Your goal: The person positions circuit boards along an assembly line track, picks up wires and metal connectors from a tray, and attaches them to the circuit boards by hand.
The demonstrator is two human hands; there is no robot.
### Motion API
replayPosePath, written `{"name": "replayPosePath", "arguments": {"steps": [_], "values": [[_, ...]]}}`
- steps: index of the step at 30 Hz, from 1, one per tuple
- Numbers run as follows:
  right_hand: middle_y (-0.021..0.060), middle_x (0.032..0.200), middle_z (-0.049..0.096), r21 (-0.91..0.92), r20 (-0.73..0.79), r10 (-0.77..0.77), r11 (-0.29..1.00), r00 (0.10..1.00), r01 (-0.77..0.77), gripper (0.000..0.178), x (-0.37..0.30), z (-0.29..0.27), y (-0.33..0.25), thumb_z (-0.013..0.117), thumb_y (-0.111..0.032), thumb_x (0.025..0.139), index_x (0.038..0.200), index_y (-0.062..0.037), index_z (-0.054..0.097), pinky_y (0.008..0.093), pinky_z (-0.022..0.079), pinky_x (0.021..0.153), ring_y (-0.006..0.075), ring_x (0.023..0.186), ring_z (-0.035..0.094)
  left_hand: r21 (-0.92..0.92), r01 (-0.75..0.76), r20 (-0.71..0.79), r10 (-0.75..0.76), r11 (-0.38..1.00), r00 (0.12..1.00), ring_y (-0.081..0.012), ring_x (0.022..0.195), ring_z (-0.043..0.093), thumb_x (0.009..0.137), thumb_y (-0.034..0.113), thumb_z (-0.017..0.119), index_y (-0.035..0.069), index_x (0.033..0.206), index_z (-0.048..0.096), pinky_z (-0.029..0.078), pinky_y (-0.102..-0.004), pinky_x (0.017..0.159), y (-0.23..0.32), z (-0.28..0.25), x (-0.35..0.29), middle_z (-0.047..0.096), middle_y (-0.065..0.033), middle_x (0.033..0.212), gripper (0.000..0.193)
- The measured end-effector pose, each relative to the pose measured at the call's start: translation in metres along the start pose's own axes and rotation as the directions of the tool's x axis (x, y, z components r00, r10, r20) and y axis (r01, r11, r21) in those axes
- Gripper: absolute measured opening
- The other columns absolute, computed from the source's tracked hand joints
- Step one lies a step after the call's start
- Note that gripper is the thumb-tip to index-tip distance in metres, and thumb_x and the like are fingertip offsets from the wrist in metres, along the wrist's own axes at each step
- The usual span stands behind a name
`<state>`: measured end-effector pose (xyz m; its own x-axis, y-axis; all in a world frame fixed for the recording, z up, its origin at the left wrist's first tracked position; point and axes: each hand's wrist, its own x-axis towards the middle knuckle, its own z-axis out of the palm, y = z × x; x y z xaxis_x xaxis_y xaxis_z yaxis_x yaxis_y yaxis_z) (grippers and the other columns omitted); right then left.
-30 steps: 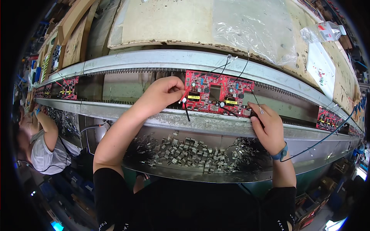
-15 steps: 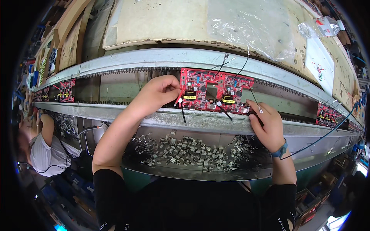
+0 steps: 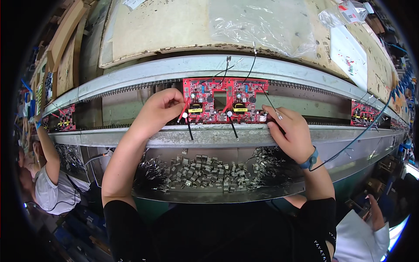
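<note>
A red circuit board panel (image 3: 205, 89) lies across the conveyor rails in front of me, with two matching halves side by side. Each half carries a yellow-labelled transformer, and black and red wires stick out from it. My left hand (image 3: 162, 110) is closed at its left edge, thumb and curled fingertips beside a red wire (image 3: 183, 109); the exact contact is partly hidden. At the right edge, my right hand (image 3: 290, 131) grips the lower corner between thumb and forefinger. One black wire with a metal terminal (image 3: 271, 103) stretches over the right forefinger.
Below the rail, a metal tray (image 3: 209, 196) holds many small metal parts (image 3: 209, 170) and bundles of black wires (image 3: 150, 174). More red boards (image 3: 364, 113) sit along the conveyor. A clear plastic sheet (image 3: 262, 26) and a bottle (image 3: 349, 13) lie beyond. Co-workers (image 3: 56, 179) are nearby.
The view has shifted, and the panel and both my hands appear further left. The right half's lower black wire hangs more steeply. At the lower right a co-worker in white has come into view.
</note>
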<state>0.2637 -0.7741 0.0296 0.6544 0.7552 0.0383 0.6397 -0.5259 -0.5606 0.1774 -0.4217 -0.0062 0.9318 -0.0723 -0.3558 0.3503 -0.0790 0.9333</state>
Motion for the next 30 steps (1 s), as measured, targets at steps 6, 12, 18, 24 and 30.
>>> {"name": "replayPosePath", "arguments": {"steps": [6, 12, 18, 24, 30], "values": [[0.0119, 0.091, 0.065, 0.013, -0.004, -0.012, 1.0, 1.0, 0.012, 0.038, 0.001, 0.0, 0.0, 0.061, -0.006, 0.09, 0.128, -0.0049, 0.062, 0.0402, 0.05, 0.073, 0.0324, 0.081, 0.064, 0.024, 0.004, 0.004, -0.004, 1.0, 1.0, -0.0017, 0.079, 0.048, 0.096, 0.003, 0.061, 0.004, 0.096, 0.062, 0.038, -0.019, 0.068, -0.001, -0.001, 0.0, 0.055, 0.006, 0.087, 0.001], [0.0123, 0.089, 0.064, 0.012, 0.005, -0.005, 1.0, 1.0, 0.005, 0.038, 0.001, -0.002, -0.001, 0.061, -0.006, 0.09, 0.128, -0.0047, 0.062, 0.0411, 0.049, 0.072, 0.0329, 0.079, 0.063, 0.025, 0.003, -0.005, -0.003, 1.0, 1.0, -0.0037, 0.081, 0.052, 0.095, 0.003, 0.063, 0.002, 0.094, 0.062, 0.044, -0.0206, 0.073, 0.0, 0.0, 0.001, 0.058, 0.004, 0.086, 0.001], [0.0129, 0.089, 0.065, -0.001, 0.012, -0.004, 1.0, 1.0, 0.004, 0.037, 0.002, 0.0, -0.001, 0.06, -0.007, 0.09, 0.127, -0.0047, 0.062, 0.0412, 0.049, 0.071, 0.0335, 0.08, 0.063, 0.059, -0.02, -0.018, 0.021, 0.998, 1.0, -0.0033, 0.077, 0.049, 0.096, 0.005, 0.063, 0.003, 0.093, 0.061, 0.041, -0.0207, 0.068, -0.008, -0.001, 0.004, 0.056, 0.0048, 0.083, 0.004], [0.0134, 0.089, 0.065, 0.016, 0.036, 0.037, 0.999, 0.999, -0.037, 0.036, 0.001, 0.0, -0.002, 0.059, -0.008, 0.09, 0.125, -0.005, 0.063, 0.0412, 0.05, 0.072, 0.0346, 0.081, 0.063, 0.064, 0.007, -0.009, -0.007, 0.998, 1.0, -0.0033, 0.071, 0.046, 0.097, 0.01, 0.063, 0.002, 0.09, 0.061, 0.037, -0.0219, 0.062, -0.009, 0.0, 0.004, 0.053, 0.0055, 0.077, 0.01], [0.0154, 0.093, 0.066, 0.023, 0.026, 0.054, 0.998, 0.998, -0.054, 0.034, 0.001, 0.0, -0.002, 0.059, -0.01, 0.092, 0.125, -0.005, 0.063, 0.0409, 0.051, 0.075, 0.0367, 0.084, 0.064, 0.121, 0.018, 0.048, -0.024, 0.992, 0.999, -0.0042, 0.074, 0.049, 0.099, 0.019, 0.063, 0.003, 0.096, 0.062, 0.041, -0.0206, 0.067, -0.009, -0.002, 0.01, 0.055, 0.0041, 0.083, 0.016]]}}
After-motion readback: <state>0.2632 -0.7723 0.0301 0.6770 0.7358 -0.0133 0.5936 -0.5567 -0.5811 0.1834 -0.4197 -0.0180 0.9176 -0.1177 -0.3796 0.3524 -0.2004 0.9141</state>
